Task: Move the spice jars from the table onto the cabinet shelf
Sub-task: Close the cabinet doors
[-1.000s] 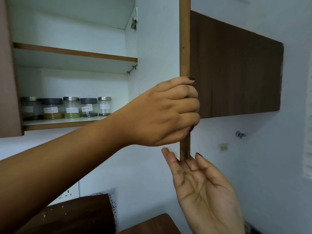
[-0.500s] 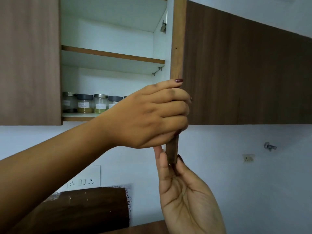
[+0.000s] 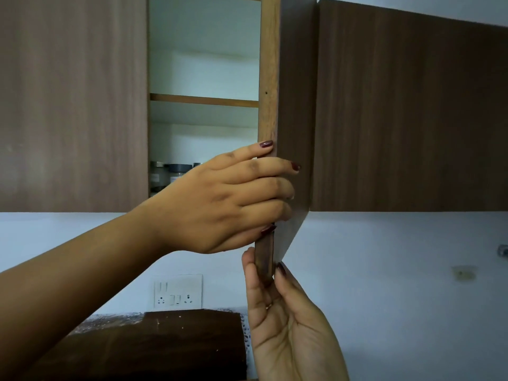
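The spice jars point(image 3: 167, 174) stand in a row on the lower cabinet shelf; only the leftmost ones show in the narrow gap, the rest sit behind my left hand. My left hand point(image 3: 228, 199) grips the free edge of the brown cabinet door point(image 3: 295, 105), fingers curled round it. My right hand point(image 3: 286, 320) holds the door's bottom corner from below, thumb on one side and fingers on the other. An upper shelf point(image 3: 203, 100) crosses the white cabinet interior.
A closed brown door point(image 3: 74, 105) covers the cabinet's left part and another point(image 3: 412, 105) the right. A switch and socket plate point(image 3: 178, 291) is on the white wall. A dark wooden table point(image 3: 165, 347) lies below.
The door has swung leftward toward closing, narrowing the gap so fewer jars show. Both hands moved with the door's edge. The view shifted to the left.
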`<state>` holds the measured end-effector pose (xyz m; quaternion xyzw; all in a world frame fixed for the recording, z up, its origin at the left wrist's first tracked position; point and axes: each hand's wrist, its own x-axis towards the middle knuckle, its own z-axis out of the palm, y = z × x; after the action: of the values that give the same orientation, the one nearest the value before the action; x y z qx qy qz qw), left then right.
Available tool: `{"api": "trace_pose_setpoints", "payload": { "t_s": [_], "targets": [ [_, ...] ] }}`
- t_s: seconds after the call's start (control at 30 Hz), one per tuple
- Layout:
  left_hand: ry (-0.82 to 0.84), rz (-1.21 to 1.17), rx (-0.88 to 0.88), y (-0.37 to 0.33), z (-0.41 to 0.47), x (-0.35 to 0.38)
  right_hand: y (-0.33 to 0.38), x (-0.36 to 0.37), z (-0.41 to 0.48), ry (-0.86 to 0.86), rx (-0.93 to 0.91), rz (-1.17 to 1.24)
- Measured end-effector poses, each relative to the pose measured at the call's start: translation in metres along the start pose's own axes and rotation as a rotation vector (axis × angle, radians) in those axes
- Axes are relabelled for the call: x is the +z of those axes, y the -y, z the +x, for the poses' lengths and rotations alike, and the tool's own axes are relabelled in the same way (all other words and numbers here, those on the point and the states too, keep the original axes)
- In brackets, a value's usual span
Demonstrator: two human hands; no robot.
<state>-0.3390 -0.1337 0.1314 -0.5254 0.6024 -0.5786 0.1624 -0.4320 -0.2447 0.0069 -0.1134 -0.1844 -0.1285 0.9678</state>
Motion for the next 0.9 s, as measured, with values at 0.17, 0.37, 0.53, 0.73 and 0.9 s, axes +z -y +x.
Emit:
{"api": "trace_pose_setpoints", "payload": {
  "t_s": [0.17,0.37,0.53,0.73,0.9],
  "targets": [
    [0.017,0.027,-0.003,0.011,-0.025,0.003,-0.022,0.002,0.012,-0.061,0.075,-0.119],
    [0.020,-0.011,-0.052,0.023,-0.057,0.011,-0.038,0.000,0.026,-0.124,0.067,-0.231],
    [0.032,-0.036,-0.131,0.031,-0.085,0.023,-0.055,-0.003,0.038,-0.200,0.024,-0.183],
    [0.050,-0.102,-0.415,0.026,-0.104,0.032,-0.075,-0.007,0.055,-0.163,0.010,-0.133],
    [0.080,-0.136,-0.571,0.026,-0.123,0.046,-0.094,-0.011,0.068,-0.149,0.000,-0.131]
  ]
}}
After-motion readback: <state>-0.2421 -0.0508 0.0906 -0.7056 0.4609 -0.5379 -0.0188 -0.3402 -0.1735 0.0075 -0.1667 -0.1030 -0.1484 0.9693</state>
